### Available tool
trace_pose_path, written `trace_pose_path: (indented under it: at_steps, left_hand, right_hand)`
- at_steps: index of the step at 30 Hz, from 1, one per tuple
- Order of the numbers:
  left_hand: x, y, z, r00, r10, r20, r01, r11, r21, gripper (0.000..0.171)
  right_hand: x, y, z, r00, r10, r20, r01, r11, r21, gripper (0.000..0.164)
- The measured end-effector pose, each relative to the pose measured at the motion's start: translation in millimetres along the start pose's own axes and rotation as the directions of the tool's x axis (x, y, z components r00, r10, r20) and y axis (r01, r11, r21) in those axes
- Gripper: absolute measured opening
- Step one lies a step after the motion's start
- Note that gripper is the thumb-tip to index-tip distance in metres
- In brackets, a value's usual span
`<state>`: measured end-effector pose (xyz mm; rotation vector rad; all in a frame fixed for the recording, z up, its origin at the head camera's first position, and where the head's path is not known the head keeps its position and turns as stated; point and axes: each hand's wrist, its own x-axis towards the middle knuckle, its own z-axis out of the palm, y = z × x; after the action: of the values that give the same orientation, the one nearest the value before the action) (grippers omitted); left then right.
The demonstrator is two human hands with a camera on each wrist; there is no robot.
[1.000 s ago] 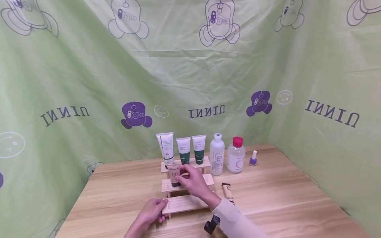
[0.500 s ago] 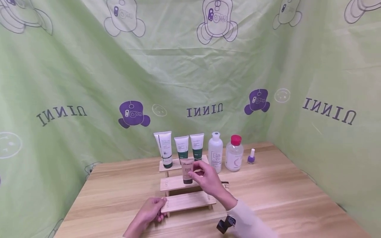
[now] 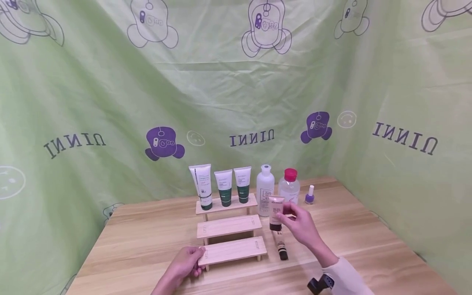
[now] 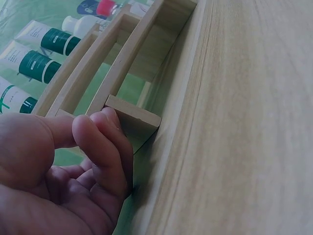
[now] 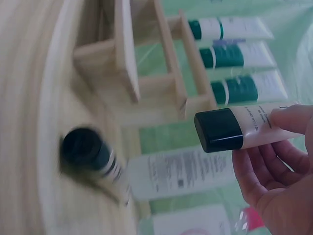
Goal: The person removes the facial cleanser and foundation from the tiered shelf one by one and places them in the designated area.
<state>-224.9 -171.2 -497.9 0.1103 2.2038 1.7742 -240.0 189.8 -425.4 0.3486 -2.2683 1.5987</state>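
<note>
My right hand (image 3: 300,225) pinches a small pink BB cream tube (image 3: 276,213) with a black cap, holding it upright, cap down, to the right of the stepped wooden rack (image 3: 232,250). In the right wrist view the tube's black cap (image 5: 218,129) points away from my fingers. My left hand (image 3: 185,262) grips the left end of the rack's lowest step, thumb on top and fingers curled beneath. Three white and green tubes (image 3: 223,188) stand on the top step; the middle and lowest steps are bare. Beneath the held tube, a beige tube (image 3: 281,246) with a black cap lies on the table.
A white bottle (image 3: 265,184) and a clear bottle with a red cap (image 3: 290,182) stand right of the rack. Farther right is a purple nail polish bottle (image 3: 309,196). A green printed curtain (image 3: 206,94) surrounds the wooden table (image 3: 147,229).
My right hand has carried the BB cream tube rightward, from over the middle step to beside the rack. The left hand has kept its grip on the lowest step.
</note>
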Motion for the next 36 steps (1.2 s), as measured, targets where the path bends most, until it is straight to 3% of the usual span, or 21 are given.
trace_pose_path:
  at_steps: [7,11,16,21,28,36]
  left_hand:
    - [0.8,0.6,1.5,1.0,-0.006,-0.006,0.006,1.0,-0.003,0.04]
    - [1.1,0.6,2.0,1.0,-0.008,-0.006,0.008,1.0,-0.007,0.04]
    - [1.1,-0.9,1.1,1.0,-0.013,0.002,0.013,1.0,-0.008,0.039]
    - [0.6,-2.1,-0.6,1.0,-0.015,-0.005,0.015,1.0,-0.004,0.038]
    - [0.0,0.3,-1.1,1.0,-0.021,-0.007,0.021,1.0,-0.014,0.039]
    - [0.8,2.6,-1.5,1.0,-0.019,-0.004,0.019,1.0,-0.018,0.039]
  right_hand:
    - [-3.1,17.3,-22.7,0.998,0.061,-0.018,-0.063,0.991,-0.117,0.028]
    - [-3.0,25.1,-29.3,0.99,0.141,0.014,-0.138,0.979,-0.152,0.027]
    - [-4.3,33.7,-32.0,0.952,0.301,0.057,-0.288,0.942,-0.169,0.023]
    - [-5.8,40.7,-33.1,0.92,0.386,0.072,-0.364,0.907,-0.211,0.021]
    - [-3.2,50.6,-34.1,0.888,0.452,0.077,-0.414,0.862,-0.291,0.01]
    - [-4.5,54.4,-34.0,0.871,0.484,0.082,-0.425,0.826,-0.369,0.013]
